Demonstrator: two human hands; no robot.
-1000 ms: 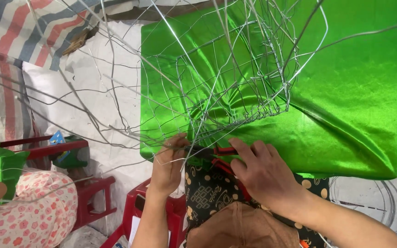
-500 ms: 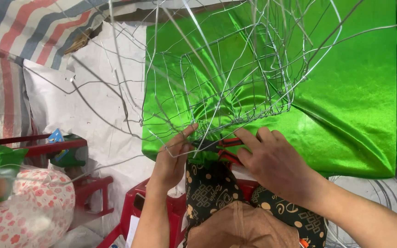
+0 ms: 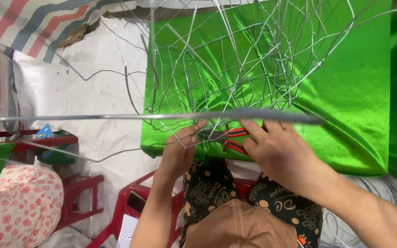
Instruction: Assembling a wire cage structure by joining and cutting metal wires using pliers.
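Both forearms rise from the bottom edge and meet at the lower rim of a wire frame, a loose open mesh of thin silvery wire that stands in front of a sheet of shiny green fabric. The left hand is turned palm-in, its thumb and forefinger pressed together on a strand at the frame's bottom edge. The right hand curls around a pair of pliers with red and black handles, fingers closed over the grips; the plier nose points left toward the left hand's fingertips, though whether it actually bites the wire is too small to tell. A long straight wire, blurred and close to the camera, crosses the view level just above both hands and hides part of the knuckles. The top of the frame is cut off by the upper edge. Below the hands lie patterned black trousers and a red plastic stool; at the far left, another person's pink flowered clothing is only partly in view. Compared with half a second ago, the hands hold the same spot on the rim, while the straight wire has swung across the foreground.
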